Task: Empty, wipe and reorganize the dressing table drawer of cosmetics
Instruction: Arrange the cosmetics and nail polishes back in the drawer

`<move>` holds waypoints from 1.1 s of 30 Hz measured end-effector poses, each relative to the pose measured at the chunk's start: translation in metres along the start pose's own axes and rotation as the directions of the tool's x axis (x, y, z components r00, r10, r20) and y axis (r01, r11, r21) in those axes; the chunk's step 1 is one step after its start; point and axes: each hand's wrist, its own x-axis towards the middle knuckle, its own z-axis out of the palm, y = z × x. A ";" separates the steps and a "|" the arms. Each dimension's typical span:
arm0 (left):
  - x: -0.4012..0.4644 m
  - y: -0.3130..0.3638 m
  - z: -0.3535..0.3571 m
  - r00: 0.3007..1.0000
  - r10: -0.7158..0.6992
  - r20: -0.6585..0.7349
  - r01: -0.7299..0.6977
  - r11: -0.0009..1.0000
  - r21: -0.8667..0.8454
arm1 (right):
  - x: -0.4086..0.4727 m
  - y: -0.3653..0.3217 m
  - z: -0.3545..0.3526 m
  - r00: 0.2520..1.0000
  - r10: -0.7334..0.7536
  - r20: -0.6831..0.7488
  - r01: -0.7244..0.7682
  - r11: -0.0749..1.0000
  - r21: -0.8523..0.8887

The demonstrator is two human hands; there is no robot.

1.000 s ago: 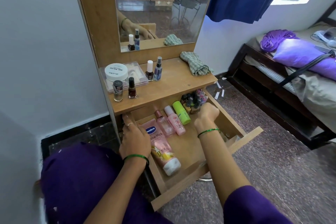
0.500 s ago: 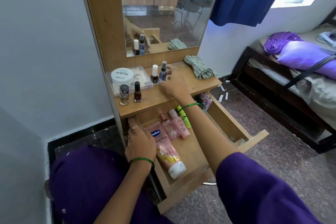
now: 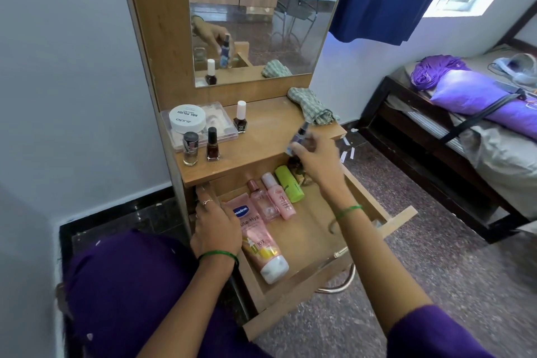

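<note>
The wooden drawer (image 3: 319,279) stands pulled out under the dressing table top (image 3: 261,136). Inside lie a pink Vaseline tube (image 3: 257,241), two pink bottles (image 3: 273,197) and a green tube (image 3: 289,183); small nail polishes at the back right corner are mostly hidden. My right hand (image 3: 315,160) holds a small blue spray bottle (image 3: 299,136), tilted, above the drawer's back edge. My left hand (image 3: 216,227) rests on the drawer's left side wall. On the table top stand a white nail polish remover jar (image 3: 187,118), a clear flat box (image 3: 215,128) and three small bottles (image 3: 212,144).
A checked cloth (image 3: 312,109) lies at the table top's back right, below the mirror (image 3: 255,23). A bed (image 3: 465,131) with purple bedding stands to the right. Paper scraps (image 3: 347,154) lie on the speckled floor. A metal stool ring (image 3: 340,285) shows under the drawer.
My right hand left the drawer's back corner, reached to the table top, picked up the blue spray bottle and carried it back toward the drawer. The left hand stayed put.
</note>
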 end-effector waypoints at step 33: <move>-0.002 0.002 -0.003 0.999 -0.024 0.044 0.026 0.999 -0.047 | 0.003 0.093 -0.001 0.933 0.315 -0.173 -0.356 0.875 -0.327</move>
